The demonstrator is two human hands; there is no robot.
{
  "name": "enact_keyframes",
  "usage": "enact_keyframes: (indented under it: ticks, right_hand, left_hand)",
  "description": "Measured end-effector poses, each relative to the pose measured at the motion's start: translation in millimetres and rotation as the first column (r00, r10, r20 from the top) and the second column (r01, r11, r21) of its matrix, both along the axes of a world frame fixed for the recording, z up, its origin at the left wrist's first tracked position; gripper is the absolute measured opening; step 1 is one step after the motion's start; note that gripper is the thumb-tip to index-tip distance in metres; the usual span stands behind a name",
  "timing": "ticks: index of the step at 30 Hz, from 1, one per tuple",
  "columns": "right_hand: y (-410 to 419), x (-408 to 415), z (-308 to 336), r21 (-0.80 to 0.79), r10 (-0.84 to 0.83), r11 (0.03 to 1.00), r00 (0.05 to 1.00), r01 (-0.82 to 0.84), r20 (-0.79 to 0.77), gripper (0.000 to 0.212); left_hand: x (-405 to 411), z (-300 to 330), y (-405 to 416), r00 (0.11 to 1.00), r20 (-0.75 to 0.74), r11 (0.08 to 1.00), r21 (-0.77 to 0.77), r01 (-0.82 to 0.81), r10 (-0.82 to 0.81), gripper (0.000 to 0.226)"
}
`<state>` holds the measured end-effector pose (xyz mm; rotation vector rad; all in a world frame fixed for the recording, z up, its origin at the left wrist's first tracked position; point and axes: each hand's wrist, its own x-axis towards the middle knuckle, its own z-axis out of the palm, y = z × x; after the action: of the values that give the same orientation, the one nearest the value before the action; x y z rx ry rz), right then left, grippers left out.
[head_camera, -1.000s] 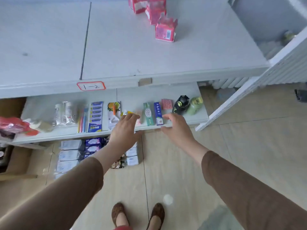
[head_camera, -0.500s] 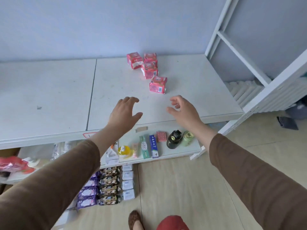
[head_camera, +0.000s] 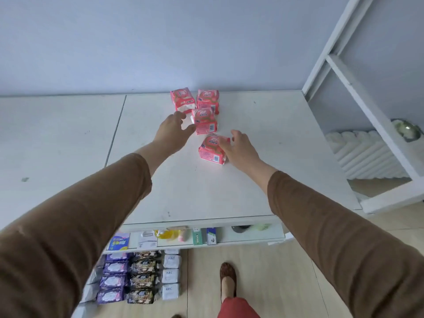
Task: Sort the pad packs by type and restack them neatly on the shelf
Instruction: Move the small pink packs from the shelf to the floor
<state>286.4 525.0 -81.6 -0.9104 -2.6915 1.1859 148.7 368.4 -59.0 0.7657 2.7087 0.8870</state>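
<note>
Pad packs in pink wrap, four of them, sit near the back edge of the white shelf point(head_camera: 263, 180): two side by side at the rear point(head_camera: 182, 98) point(head_camera: 207, 99), one point(head_camera: 205, 121) in front, one nearest point(head_camera: 212, 149). Left hand point(head_camera: 171, 131) reaches beside the third pack, grip wide, holding nothing. Right hand point(head_camera: 238, 149) has its fingers touching the nearest pack, grip loosely spread.

The pink pad packs point(head_camera: 212, 149) are wrapped in thin glossy plastic film that catches the light. The shelf top point(head_camera: 263, 171) is painted white, matt and slightly scuffed. The sleeves point(head_camera: 332, 237) are made of soft brown matt cloth. A smooth painted finish is shown by the white frame point(head_camera: 367, 104).
</note>
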Motion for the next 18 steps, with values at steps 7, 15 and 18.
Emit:
enact_keyframes:
  ticks: [7, 15, 18]
  right_hand:
    - [16, -4, -18, -0.086, 0.186, 0.98, 0.981, -0.18, 0.063, 0.051]
    - [2, 11, -24, -0.224, 0.259, 0.938, 0.964, -0.264, -0.05, 0.078]
    - [-2, 20, -21, -0.413, 0.18, 0.891, 0.982, -0.186, -0.055, 0.088]
  left_hand:
    - [-54, -14, 50, 0.98, 0.201, 1.0, -0.008, 0.002, 0.0, 0.066]
    - [-53, -23, 50, 0.902, 0.415, 0.993, 0.051, 0.105, -0.117, 0.075]
    - [-38, -16, 39, 0.919, 0.37, 0.991, 0.067, 0.118, -0.135, 0.084]
